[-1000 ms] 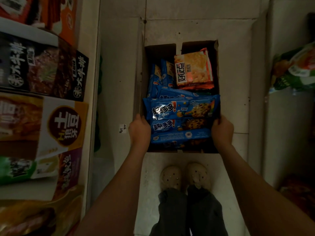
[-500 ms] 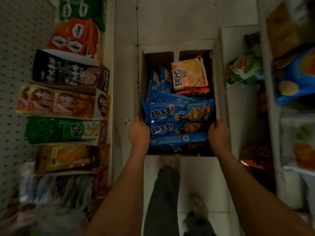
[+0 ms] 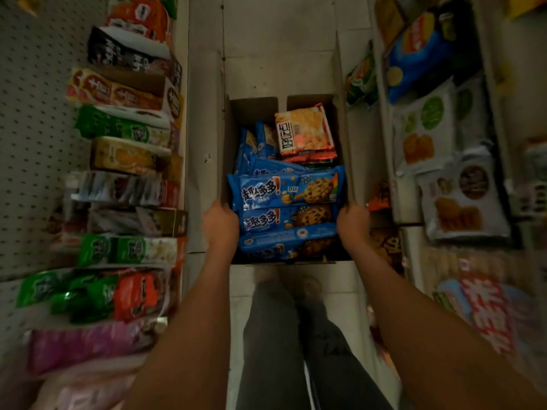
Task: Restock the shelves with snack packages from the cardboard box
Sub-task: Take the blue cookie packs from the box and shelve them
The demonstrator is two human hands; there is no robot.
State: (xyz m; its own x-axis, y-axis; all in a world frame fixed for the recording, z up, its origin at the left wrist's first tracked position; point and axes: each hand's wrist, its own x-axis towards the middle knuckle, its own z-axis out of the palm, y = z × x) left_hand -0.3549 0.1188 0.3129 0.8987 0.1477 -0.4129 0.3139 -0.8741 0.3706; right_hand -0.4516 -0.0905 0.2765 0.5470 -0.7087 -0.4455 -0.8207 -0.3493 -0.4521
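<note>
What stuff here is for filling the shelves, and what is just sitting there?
For the job: box, gripped by left hand and right hand; blue cookie packs and orange pack inside it; shelves.
Just there: chips bag and green packs, already shelved; floor.

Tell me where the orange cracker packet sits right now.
In the head view, the orange cracker packet lies in the far right corner of the cardboard box, beyond the blue cookie packets.

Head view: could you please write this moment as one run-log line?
cardboard box: held | left hand: grips left wall | right hand: grips right wall | contents: blue cookie packs, orange cracker pack
</note>
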